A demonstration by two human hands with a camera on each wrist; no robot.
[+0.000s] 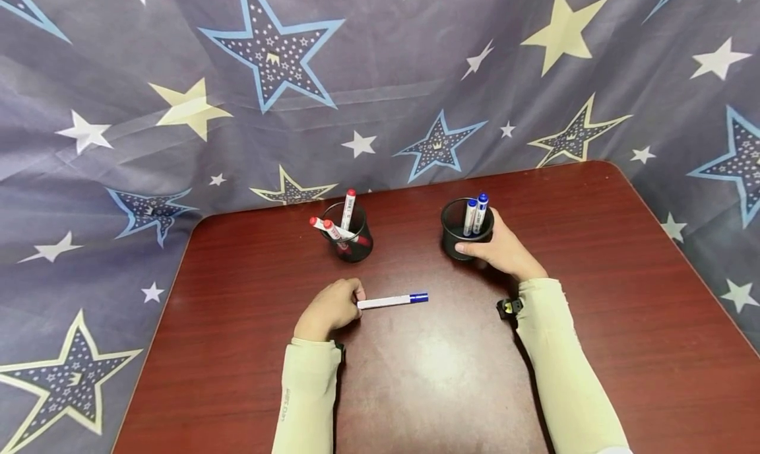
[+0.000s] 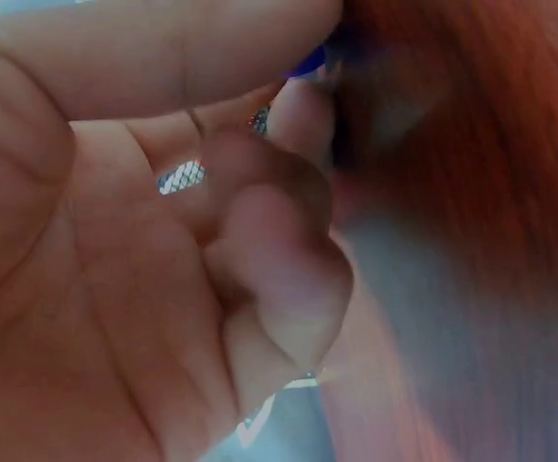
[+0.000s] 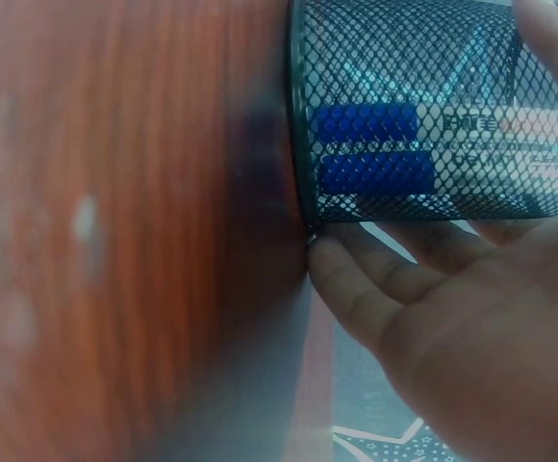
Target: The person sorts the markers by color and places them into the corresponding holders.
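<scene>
My left hand (image 1: 331, 307) pinches one end of a white marker (image 1: 384, 302), whose blue cap points to the right, low over the table. In the left wrist view, thumb and curled fingers meet, with a bit of blue showing at the fingertips; most of the marker is hidden. My right hand (image 1: 505, 248) grips a black mesh pen cup (image 1: 449, 241) from its right side, thumb at the front. Two blue markers (image 1: 475, 216) stand in that cup, and in the right wrist view blue parts (image 3: 375, 173) show through the mesh at its base.
To the left, near the table's back edge, stands a second mesh cup (image 1: 361, 251) with three red markers (image 1: 348, 210) leaning in different directions. Behind the reddish-brown table (image 1: 237, 295) hangs a grey cloth (image 1: 380, 58) printed with stars.
</scene>
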